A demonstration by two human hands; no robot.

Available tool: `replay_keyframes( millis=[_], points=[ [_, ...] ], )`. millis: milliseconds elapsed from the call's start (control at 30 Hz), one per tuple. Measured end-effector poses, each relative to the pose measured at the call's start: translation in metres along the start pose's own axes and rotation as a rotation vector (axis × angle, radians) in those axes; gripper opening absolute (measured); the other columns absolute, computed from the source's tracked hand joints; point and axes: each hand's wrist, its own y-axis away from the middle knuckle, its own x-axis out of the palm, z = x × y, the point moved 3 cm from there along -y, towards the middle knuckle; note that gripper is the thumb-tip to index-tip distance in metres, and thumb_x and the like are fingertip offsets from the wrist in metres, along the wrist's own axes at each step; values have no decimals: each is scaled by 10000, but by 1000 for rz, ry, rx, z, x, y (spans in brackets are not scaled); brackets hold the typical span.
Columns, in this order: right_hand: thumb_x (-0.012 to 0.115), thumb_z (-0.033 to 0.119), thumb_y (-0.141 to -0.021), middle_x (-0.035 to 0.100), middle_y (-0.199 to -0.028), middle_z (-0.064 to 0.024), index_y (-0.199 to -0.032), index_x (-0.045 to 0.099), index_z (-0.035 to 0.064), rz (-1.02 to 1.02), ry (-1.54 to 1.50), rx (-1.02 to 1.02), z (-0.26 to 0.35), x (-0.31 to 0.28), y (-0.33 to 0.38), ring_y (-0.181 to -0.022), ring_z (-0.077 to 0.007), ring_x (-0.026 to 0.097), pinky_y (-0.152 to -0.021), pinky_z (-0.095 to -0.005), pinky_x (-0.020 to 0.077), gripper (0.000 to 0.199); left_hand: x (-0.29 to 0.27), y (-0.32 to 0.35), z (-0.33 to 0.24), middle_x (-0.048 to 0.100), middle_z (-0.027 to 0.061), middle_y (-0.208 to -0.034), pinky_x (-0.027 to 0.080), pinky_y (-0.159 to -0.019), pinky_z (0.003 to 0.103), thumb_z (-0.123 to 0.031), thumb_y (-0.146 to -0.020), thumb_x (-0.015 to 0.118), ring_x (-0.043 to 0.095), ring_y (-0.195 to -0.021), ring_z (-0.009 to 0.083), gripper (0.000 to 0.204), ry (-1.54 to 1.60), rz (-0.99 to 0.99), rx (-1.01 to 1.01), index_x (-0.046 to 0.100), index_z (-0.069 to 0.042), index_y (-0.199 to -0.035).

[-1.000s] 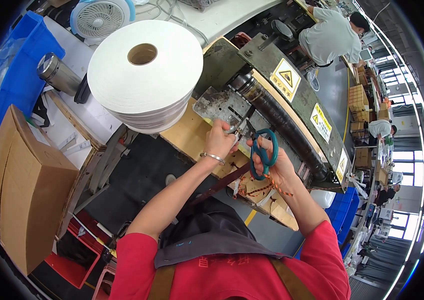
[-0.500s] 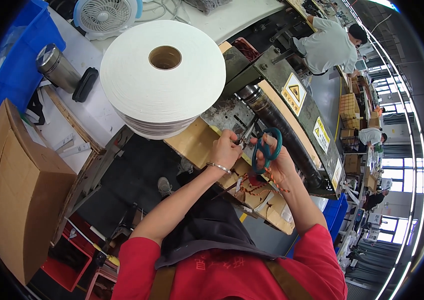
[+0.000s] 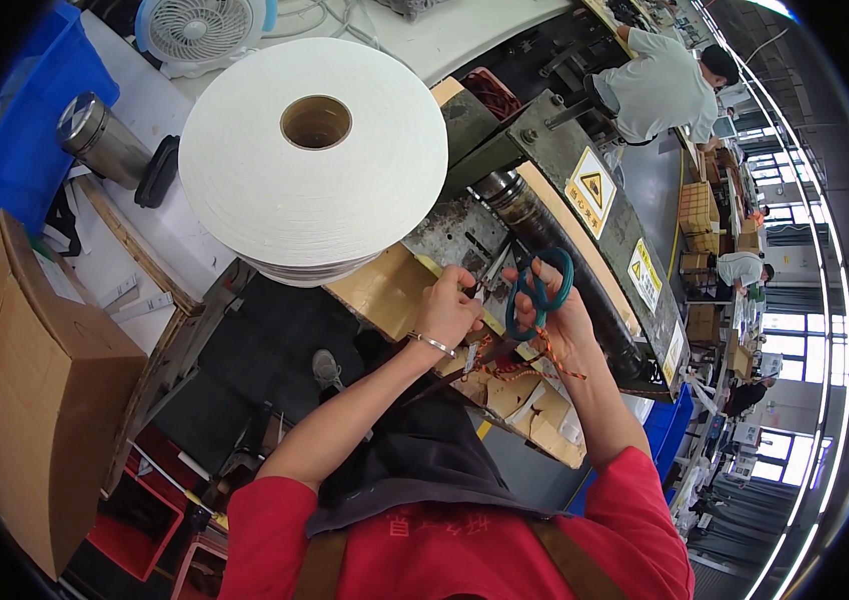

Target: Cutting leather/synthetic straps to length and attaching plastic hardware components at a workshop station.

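My right hand [image 3: 562, 322] gripped the teal-handled scissors [image 3: 536, 292], fingers through the loops; my left hand [image 3: 447, 310] was pinched shut on something small at the blade tips, which I could not identify. I judged the risk as a nicked fingertip, the blades lying so close. The work sat on a worn machine bed [image 3: 464, 240] beside a large white roll [image 3: 312, 160], in a long factory hall.

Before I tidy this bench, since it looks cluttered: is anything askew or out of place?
Mostly not. Only the orange string trails loose and tangled under the right hand holding teal scissors; the big white roll sits flat.
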Motion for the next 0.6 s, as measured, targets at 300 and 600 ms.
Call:
replay_keyframes(
  millis=[300, 600],
  points=[
    [587, 304, -793, 547, -545, -71, -935, 512, -14, 52, -22, 105, 6, -2, 3, -402, -130, 516, -338, -214, 395, 357, 0, 0, -3, 587, 117, -588, 459, -435, 256, 37, -711, 524, 597, -496, 158, 199, -5, -24, 2, 416, 22, -877],
    [582, 302, -796, 540, -543, -80, -935, 506, -18, 6, 40, 37, 2, -4, 6, -402, -136, 520, -352, -214, 415, 356, 1, -3, -1, 588, 125, -612, 471, -437, 256, 53, -716, 520, 598, -502, 157, 211, 17, -30, -5, 402, 20, -888]
  ],
)
